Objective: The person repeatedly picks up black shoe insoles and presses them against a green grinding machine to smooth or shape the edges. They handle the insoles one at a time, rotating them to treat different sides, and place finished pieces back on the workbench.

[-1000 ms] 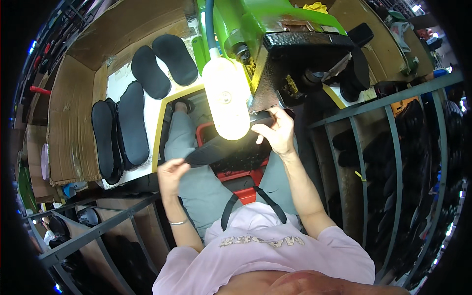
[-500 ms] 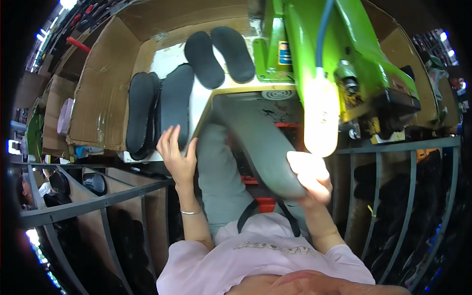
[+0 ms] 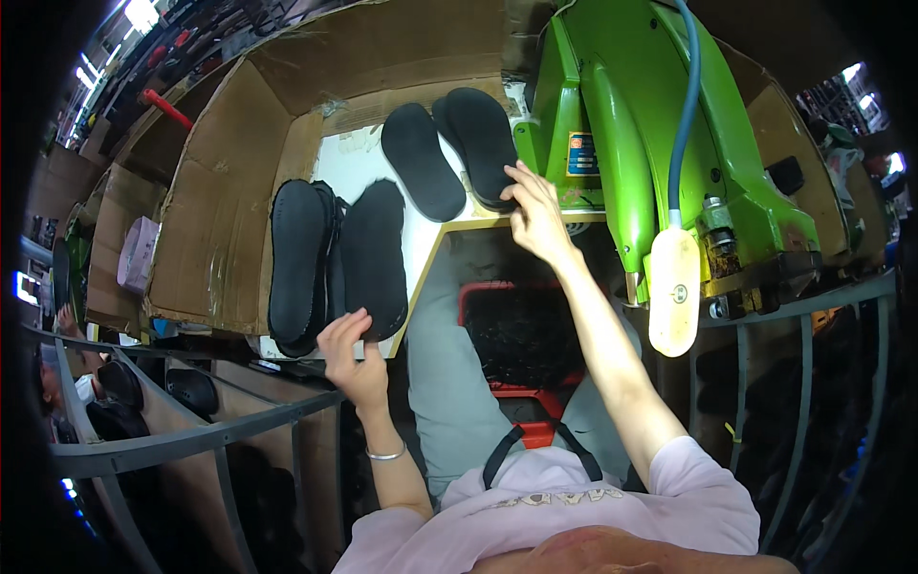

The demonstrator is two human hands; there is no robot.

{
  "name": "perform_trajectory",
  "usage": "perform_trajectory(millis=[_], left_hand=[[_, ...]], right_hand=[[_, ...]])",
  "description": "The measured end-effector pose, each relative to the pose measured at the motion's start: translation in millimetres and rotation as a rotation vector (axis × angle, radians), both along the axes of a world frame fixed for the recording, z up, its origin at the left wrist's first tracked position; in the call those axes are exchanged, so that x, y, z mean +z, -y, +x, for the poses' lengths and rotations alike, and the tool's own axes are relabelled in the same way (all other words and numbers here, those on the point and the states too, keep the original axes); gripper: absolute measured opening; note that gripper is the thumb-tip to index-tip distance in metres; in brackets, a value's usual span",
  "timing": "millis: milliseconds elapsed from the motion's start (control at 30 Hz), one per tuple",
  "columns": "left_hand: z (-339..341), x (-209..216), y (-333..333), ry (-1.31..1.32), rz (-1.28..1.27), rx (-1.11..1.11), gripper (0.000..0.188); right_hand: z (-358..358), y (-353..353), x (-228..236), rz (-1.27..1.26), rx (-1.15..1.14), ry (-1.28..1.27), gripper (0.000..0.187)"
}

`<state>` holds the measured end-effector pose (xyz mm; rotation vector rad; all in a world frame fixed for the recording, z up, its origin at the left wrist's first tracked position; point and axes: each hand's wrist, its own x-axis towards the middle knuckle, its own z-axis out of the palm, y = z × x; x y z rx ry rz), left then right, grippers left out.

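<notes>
At the back of the white tabletop (image 3: 359, 158) lie black shoe soles: a left one (image 3: 421, 158) and, to its right, one sole (image 3: 483, 139) stacked slightly askew on another. My right hand (image 3: 537, 215) grips the near end of that top sole, fingers on its right edge and thumb near its end. Farther left is a pile of black stitched-edge shoe pieces (image 3: 298, 258), with a separate sole-shaped black piece (image 3: 375, 253) beside it. My left hand (image 3: 356, 359) is at this piece's near end, fingers slightly bent, thumb apart, holding nothing.
A green machine (image 3: 660, 124) stands on the right, with an elongated pale lamp (image 3: 674, 297) hanging from a blue flexible tube. Cardboard walls (image 3: 225, 191) enclose the tabletop. Grey metal racks (image 3: 201, 430) flank me. Between my knees is a red-framed black thing (image 3: 521, 330).
My right hand has carried the sole from above my lap forward and laid it on the right back sole. My left hand stays beside the left piece. The head view has shifted.
</notes>
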<state>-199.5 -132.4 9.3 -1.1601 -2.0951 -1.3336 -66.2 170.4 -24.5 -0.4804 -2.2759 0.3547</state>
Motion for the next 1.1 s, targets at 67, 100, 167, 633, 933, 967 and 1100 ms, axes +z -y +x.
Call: perform_trajectory(millis=[67,100,167,633,933,967,1100], left_hand=[[20.6,29.8,3.7,0.142,0.228,-0.175,0.021],[35.5,44.6,3.3,0.217,0.362,-0.290,0.021],[58.2,55.9,5.6,0.323,0.382,-0.592,0.027],[224.0,30.5,-141.9,1.010,-0.053,-0.923,0.015],[227.9,-10.8,-121.7,1.234,0.106,-0.883,0.023],[227.2,-12.5,-120.2,1.237,0.103,-0.874,0.023],[217.0,12.7,-124.4,1.172,0.151,-0.932,0.022]], right_hand=[[21.9,31.4,3.6,-0.329,0.123,-0.109,0.047],[39.5,48.2,3.9,-0.542,0.221,-0.178,0.055],[78.4,97.4,16.6,-0.957,0.363,-0.286,0.083],[273.3,226.9,-71.0,-1.657,-0.030,-0.671,0.044],[344.9,206.3,-62.1,-1.554,-0.300,-1.158,0.082],[345.2,187.3,-48.0,-1.432,-0.263,-1.229,0.080],[340.5,104.4,8.4,-1.229,-0.260,-1.140,0.060]])
